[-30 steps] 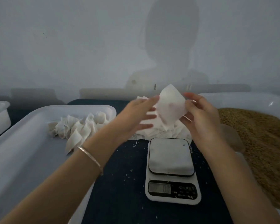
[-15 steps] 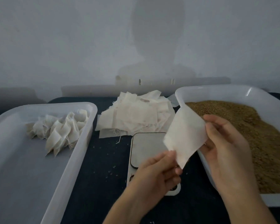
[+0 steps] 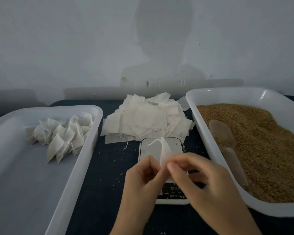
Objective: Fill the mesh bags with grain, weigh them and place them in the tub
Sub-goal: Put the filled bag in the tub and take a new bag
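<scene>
1. Several filled mesh bags (image 3: 64, 134) lie heaped at the far end of the white tub (image 3: 15, 184) on my left; the near part of that tub shows bare floor.
2. Between the tub and the scale, loose grains (image 3: 116, 179) dot the dark tabletop (image 3: 98, 209).
3. At the back centre sits a loose stack of flat, empty mesh bags (image 3: 146, 117), their frayed threads hanging over the near edge, which reaches the far edge of the scale.
4. My left hand (image 3: 139, 182) is over the near part of the scale (image 3: 149, 148), fingers curled, thumb and forefinger pinching the lower edge of one empty mesh bag (image 3: 165, 151).
5. That bag stands up from my fingertips above the scale's platform, folded narrow, its drawstring (image 3: 153, 142) curling off to the left at the top.
6. My right hand (image 3: 205, 182) meets the left, fingers bent, its fingertips pinching the same bag from the other side. The hands hide most of the scale's display.
7. On my right, a second white tub (image 3: 227, 94) holds brown grain (image 3: 265, 146) nearly to its walls.
8. One clear plastic scoop (image 3: 222, 133) lies on the grain near the tub's left wall, bowl at the far end, handle pointing toward me.
</scene>
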`<state>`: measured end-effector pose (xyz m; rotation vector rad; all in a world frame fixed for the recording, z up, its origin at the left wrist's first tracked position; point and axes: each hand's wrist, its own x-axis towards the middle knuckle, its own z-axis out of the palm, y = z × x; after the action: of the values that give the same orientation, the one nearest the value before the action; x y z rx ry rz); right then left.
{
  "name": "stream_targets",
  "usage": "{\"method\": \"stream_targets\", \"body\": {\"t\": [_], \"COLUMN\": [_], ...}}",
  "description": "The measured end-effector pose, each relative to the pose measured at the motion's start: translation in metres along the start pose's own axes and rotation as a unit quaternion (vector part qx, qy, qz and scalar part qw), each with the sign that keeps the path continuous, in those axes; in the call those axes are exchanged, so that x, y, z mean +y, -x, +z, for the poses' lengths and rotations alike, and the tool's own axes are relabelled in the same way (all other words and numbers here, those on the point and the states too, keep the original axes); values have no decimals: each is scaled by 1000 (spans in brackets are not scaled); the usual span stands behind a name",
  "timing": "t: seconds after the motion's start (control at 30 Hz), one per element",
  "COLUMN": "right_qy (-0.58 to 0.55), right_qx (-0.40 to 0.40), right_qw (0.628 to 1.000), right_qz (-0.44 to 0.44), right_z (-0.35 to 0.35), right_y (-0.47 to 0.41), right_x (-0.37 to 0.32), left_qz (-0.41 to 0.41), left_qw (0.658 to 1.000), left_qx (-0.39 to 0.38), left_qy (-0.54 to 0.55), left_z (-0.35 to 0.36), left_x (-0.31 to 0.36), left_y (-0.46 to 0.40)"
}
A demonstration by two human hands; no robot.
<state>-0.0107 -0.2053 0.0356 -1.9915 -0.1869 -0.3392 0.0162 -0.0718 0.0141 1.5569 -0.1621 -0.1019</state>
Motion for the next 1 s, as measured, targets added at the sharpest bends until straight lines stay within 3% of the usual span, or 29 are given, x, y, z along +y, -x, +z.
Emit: {"method": "stream_targets", "body": {"t": [0.23, 0.53, 0.83, 1.0], "right_qy": [-10, -218, -138, -35], "right_qx": [-24, -80, -90, 11], "right_qw": [997, 951, 963, 986], "right_qz": [72, 206, 211, 162], "right_z": [2, 2, 5, 12], "right_y": [0, -5, -6, -2], "right_x": [6, 14, 24, 29], "left_qz": [55, 51, 10, 40], "left_qw": [980, 981, 990, 979], "left_qx": [-67, -179, -126, -47], "left_qy": [-181, -58, -57, -194], "left_z": [-8, -17, -16, -8], "left_x": [3, 3, -1, -6], "left_y": [3, -4, -3, -2]}}
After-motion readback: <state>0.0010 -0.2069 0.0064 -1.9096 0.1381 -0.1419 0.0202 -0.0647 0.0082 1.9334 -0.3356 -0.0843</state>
